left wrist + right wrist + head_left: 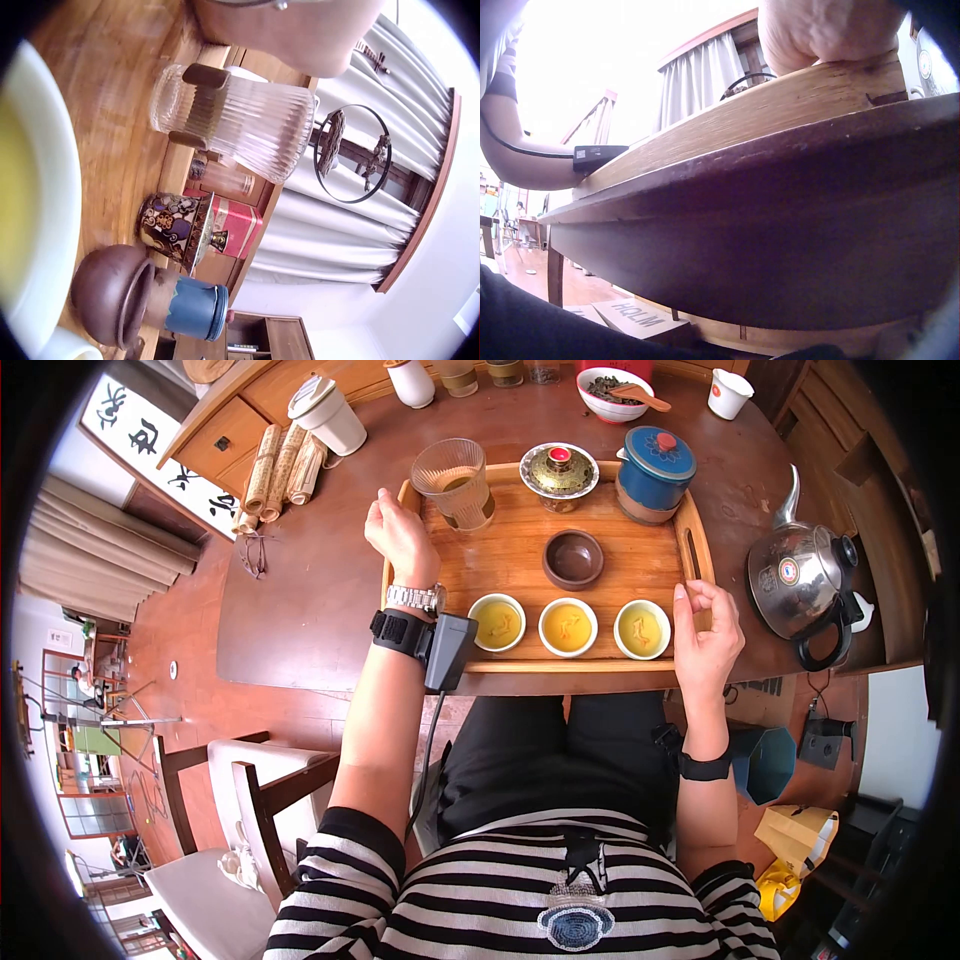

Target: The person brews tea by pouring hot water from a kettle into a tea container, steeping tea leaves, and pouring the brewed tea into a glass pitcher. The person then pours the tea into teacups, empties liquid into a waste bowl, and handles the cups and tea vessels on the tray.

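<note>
My left hand [404,544] lies at the left rim of a wooden tray [520,570], its fingers loosely curled with nothing visible in them. At the opposite rim, by the front right corner, rests my right hand [710,640], also loosely bent. In the right wrist view the heel of the right hand [825,34] overlaps the tray's top edge; its fingers are hidden there. Three white cups of yellow tea, the left cup [497,623], middle cup [568,628] and right cup [642,630], line the tray's front. Behind them sits a small brown bowl [573,559].
A ribbed glass [455,485], patterned lidded bowl [559,477] and blue lidded pot [655,475] stand along the tray's back. To its right is a metal kettle [800,580]. Beyond lie a bowl of tea leaves [612,395], white cup [729,394] and bamboo rolls [277,470].
</note>
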The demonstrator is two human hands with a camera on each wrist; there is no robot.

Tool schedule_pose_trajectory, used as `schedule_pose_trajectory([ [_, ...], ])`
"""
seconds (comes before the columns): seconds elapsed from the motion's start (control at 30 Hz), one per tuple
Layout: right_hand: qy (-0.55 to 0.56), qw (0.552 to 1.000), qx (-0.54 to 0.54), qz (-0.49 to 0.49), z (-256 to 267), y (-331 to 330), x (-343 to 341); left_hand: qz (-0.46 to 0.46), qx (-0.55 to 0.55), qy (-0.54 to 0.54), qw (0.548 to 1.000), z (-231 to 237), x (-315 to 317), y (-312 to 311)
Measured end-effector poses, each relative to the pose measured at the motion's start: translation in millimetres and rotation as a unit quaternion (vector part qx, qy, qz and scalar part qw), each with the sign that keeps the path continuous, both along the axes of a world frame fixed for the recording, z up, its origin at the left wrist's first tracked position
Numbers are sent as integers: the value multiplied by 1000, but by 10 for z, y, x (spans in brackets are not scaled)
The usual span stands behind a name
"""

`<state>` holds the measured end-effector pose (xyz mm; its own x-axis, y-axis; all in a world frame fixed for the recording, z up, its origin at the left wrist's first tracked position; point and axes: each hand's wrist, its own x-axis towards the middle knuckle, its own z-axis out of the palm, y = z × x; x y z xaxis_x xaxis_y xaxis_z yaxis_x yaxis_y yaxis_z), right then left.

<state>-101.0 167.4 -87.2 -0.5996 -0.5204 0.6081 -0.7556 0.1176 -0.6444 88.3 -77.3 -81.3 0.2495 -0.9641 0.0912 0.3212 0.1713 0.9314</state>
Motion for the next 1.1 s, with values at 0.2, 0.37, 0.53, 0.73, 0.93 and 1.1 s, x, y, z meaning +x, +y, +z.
schedule_pose_trajectory([
  [0.2, -4, 1000, -5, 4, -1, -4, 4, 4, 6, -29, 1000, -10, -5, -8],
  [0.37, 8, 1000, -9, 12, -19, 0, -5, 17, 14, -28, 999, -47, -4, -47],
  [0.53, -15, 1000, 2, 20, -31, 2, -42, 30, 5, -43, 999, -79, -8, -77],
  [0.73, -49, 986, 135, 83, 204, 179, 45, 46, -40, -51, 997, -166, -14, -155],
  [0.93, 84, 952, 286, 63, 280, 187, 260, 55, -39, -59, 996, -178, -12, -165],
  [1.1, 56, 954, 284, 74, 291, 134, 284, 66, -43, -85, 993, -176, -21, -157],
])
